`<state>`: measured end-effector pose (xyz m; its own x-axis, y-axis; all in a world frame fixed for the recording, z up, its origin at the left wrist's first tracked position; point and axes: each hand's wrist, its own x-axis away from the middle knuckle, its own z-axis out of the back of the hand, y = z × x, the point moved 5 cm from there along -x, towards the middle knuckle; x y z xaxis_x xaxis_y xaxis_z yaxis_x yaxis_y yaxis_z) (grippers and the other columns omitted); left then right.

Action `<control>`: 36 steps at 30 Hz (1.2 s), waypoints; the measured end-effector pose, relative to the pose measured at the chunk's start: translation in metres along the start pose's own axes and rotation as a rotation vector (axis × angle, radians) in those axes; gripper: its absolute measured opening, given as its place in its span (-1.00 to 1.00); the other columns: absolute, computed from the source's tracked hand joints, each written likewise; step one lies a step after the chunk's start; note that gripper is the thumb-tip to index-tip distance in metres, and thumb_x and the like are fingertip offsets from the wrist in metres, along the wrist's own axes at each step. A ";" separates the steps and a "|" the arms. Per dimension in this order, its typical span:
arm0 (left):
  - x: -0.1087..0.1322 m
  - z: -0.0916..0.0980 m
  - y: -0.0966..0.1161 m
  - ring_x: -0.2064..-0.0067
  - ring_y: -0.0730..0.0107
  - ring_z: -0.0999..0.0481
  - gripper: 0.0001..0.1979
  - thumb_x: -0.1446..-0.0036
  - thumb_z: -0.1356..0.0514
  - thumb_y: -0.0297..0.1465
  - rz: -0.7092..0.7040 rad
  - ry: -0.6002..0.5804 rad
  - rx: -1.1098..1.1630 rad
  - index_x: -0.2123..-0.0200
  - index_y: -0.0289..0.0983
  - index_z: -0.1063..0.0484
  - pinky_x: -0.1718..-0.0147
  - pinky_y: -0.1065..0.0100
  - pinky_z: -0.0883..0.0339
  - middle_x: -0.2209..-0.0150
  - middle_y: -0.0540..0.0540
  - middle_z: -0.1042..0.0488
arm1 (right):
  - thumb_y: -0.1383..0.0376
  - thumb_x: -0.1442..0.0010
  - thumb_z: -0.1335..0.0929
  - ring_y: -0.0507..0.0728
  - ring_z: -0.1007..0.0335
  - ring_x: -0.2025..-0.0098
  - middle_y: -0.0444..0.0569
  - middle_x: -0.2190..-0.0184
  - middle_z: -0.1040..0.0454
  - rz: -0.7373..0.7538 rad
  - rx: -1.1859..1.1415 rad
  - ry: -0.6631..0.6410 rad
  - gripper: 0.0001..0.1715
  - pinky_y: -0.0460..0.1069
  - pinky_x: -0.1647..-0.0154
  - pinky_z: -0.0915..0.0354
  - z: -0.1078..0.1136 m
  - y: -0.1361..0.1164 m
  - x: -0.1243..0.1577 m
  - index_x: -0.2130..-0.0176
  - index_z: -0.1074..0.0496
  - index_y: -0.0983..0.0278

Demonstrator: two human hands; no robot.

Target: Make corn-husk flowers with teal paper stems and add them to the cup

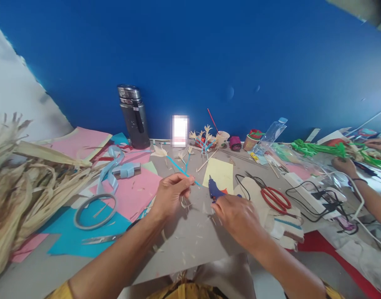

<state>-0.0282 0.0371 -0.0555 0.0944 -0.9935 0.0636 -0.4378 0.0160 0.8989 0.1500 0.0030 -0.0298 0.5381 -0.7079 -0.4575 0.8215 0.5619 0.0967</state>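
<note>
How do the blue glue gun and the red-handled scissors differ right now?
The glue gun is held in the right hand, while the scissors lie with no hand on them. The glue gun has a blue body with a bit of orange, whereas the scissors have red loop handles and dark blades. Both point away from the person.

The blue stem (pixel 177 166) is thin and straight, slanting from upper left to lower right. A pale, dry flower (pixel 160 152) with pointed petals tops its upper end; the lower end is bare. A second, shorter blue length (pixel 187 163) meets the stem from above; whether the two are joined cannot be determined. The glue gun (pixel 214 189) has a dark blue body with an orange-red part. Its handle is largely hidden. The nozzle points away and slightly left, near the stem's bare end but apart from it.
</note>
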 end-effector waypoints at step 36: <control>0.099 -0.045 0.022 0.34 0.35 -0.52 -0.79 -0.12 -0.26 -0.28 -0.312 -0.291 -0.712 0.20 -0.22 -0.59 0.36 0.38 -0.34 0.32 -0.05 -0.59 | -0.02 -0.28 -0.37 -0.03 -0.18 0.51 -0.02 0.44 -0.48 -0.577 -1.838 0.126 -0.53 -0.13 0.57 -0.04 0.006 -0.020 0.064 0.23 -0.59 0.33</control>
<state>0.0116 -0.0563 -0.0098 -0.1605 -0.9519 -0.2608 0.2500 -0.2948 0.9223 0.1686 -0.0562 -0.0553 0.2320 -0.9613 -0.1485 -0.3525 0.0592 -0.9339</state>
